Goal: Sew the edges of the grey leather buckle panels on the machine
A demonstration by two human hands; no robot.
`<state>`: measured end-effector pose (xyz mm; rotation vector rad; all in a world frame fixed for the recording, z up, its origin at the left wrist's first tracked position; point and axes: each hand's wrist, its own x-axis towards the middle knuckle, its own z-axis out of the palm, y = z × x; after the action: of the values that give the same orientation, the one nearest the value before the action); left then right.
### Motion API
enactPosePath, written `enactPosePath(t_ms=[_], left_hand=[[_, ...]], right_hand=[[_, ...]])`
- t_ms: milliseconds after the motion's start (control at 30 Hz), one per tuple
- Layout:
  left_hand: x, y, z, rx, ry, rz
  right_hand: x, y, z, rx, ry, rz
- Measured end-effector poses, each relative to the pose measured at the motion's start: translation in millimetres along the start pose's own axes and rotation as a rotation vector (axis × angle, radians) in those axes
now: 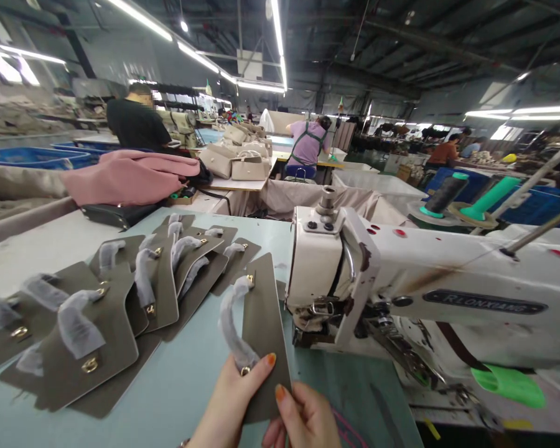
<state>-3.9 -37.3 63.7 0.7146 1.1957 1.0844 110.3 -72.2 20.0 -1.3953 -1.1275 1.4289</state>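
Between my two hands is a grey-brown bag panel (264,323) with a plastic-wrapped handle (231,320) on gold rings. My left hand (231,398) grips the panel near the handle's lower ring, thumb on top. At the panel's lower right edge, my right hand (305,417) pinches it between thumb and fingers. The panel's top end reaches close to the sewing machine head (315,267). To the left lies a loose pile of similar panels (121,336), overlapping, each with a wrapped handle.
A white sewing machine (457,274) fills the right side, with thread cones (448,193) behind it. Pink cloth (135,177) lies on a black item at the table's far left. Beige bags (249,165) stand on another table. Two people (137,124) work ahead at tables.
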Motion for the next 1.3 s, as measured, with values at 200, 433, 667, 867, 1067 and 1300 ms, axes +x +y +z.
enactPosePath(t_ms=[200, 433, 667, 867, 1067, 1300], left_hand=[[38, 23, 8.8, -0.105, -0.201, 0.032], [53, 34, 20.5, -0.147, -0.097, 0.038], [61, 53, 30.7, -0.055, -0.081, 0.100], [64, 51, 28.9, 0.008, -0.074, 0.119], [67, 50, 27.2, -0.010, -0.150, 0.120], [68, 36, 5.8, -0.064, -0.410, -0.117]], right_hand=[[34, -29, -12, 0.079, -0.030, 0.015], [41, -18, -19, 0.072, 0.095, 0.025], [42, -26, -23, 0.125, 0.058, 0.044], [41, -29, -22, 0.163, 0.054, 0.015], [43, -30, -22, 0.154, 0.040, -0.008], [39, -35, -20, 0.087, 0.097, -0.022]])
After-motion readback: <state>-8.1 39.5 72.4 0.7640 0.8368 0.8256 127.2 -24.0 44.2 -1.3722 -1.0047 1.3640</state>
